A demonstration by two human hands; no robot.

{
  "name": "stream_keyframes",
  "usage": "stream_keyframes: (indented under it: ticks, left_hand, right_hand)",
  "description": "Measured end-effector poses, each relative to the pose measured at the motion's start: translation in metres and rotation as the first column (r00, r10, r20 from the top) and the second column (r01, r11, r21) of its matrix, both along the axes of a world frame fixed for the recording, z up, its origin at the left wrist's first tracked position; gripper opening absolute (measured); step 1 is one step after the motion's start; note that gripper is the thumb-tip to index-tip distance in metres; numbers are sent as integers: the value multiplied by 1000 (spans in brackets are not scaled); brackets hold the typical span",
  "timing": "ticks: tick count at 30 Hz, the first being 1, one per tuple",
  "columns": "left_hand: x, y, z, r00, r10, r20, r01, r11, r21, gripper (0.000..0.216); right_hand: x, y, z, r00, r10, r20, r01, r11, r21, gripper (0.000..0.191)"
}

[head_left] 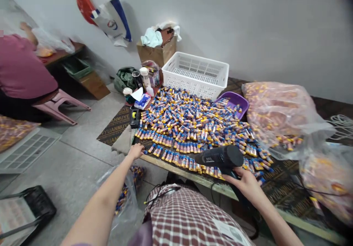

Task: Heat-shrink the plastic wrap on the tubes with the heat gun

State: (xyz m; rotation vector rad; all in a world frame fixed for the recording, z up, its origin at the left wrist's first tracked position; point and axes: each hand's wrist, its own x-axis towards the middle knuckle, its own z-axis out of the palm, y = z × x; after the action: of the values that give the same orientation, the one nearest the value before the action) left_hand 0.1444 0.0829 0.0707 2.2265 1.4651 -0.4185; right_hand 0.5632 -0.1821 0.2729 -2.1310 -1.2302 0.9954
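Observation:
My right hand [245,182] is wrapped round the handle of a black hair dryer [217,157], held above the table's front edge. Its nozzle points left over the front row of small tubes [176,158], which have blue and yellow ends. My left hand [136,151] rests at the left end of that row, fingers stretched forward and at or very near the last tube; contact is hard to make out. Behind the front row lie further lined-up rows and a large loose heap of the same tubes [190,117].
Behind the heap stand a white plastic basket [195,86] and a purple tray [242,102]. Filled clear bags [278,106] lie at right. A tape dispenser [134,117] sits at the table's left edge. A person in a pink top [22,69] sits at far left.

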Motion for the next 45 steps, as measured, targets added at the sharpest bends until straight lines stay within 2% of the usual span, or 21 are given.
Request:
stream_keyframes:
  ticks: [3,6,10,13,16,18,20,22,24,25,26,28,30,31,33,37,41,45]
  left_hand:
    - [-2,14,-2,1000,7,-13,-8,999,-47,19]
    - [1,20,-4,997,75,-28,-76,996,-48,14]
    - [6,21,-7,970,237,-47,-237,972,-2,28]
    - [10,16,-6,949,311,-44,-310,950,19,34]
    - [18,2,-2,923,384,29,-385,913,137,33]
    - [35,-14,1,919,365,148,-391,892,228,31]
    - [62,-35,3,935,228,273,-297,923,245,28]
    - [98,-60,4,933,40,357,-126,967,221,29]
    - [137,-85,5,909,-158,385,61,965,253,35]
    - [155,-95,4,874,-294,387,191,940,282,39]
    - [171,-104,4,813,-439,384,332,890,314,43]
    - [194,-115,1,638,-677,367,575,735,359,48]
    - [202,-117,-5,497,-797,343,713,600,363,50]
    - [202,-115,-8,467,-821,329,745,566,354,50]
    - [190,-106,-15,456,-840,294,769,539,344,50]
    - [144,-77,-25,495,-843,209,756,537,375,57]
    - [97,-49,-27,608,-784,130,701,606,377,63]
    - [70,-36,-22,688,-720,95,651,669,357,61]
  right_hand:
    - [-8,-10,-6,998,-66,-11,66,998,13,32]
    - [-31,-1,-18,992,-93,-86,97,994,44,32]
    - [-64,24,-31,982,-97,-161,111,990,83,29]
    - [-80,36,-32,983,-74,-167,94,988,119,27]
    - [-81,32,-27,988,-77,-137,93,989,112,25]
    - [-74,20,-24,990,-106,-91,115,989,94,27]
    - [-63,2,-20,986,-164,-41,167,983,81,31]
    - [-50,-18,-15,969,-248,17,247,967,62,35]
    - [-39,-37,-11,938,-340,62,337,940,49,38]
    - [-34,-46,-9,920,-385,77,382,923,48,38]
    - [-30,-53,-8,900,-427,85,425,904,50,38]
    - [-23,-63,-5,861,-502,85,498,865,62,38]
    - [-20,-69,-4,829,-554,71,550,832,71,38]
    - [-19,-70,-4,820,-570,60,565,822,75,38]
    - [-20,-69,-5,813,-581,36,577,813,81,39]
    - [-27,-62,-12,837,-546,-9,546,836,62,38]
    - [-36,-47,-23,891,-453,-18,454,891,24,39]
    - [-45,-26,-37,948,-316,-37,316,949,3,37]
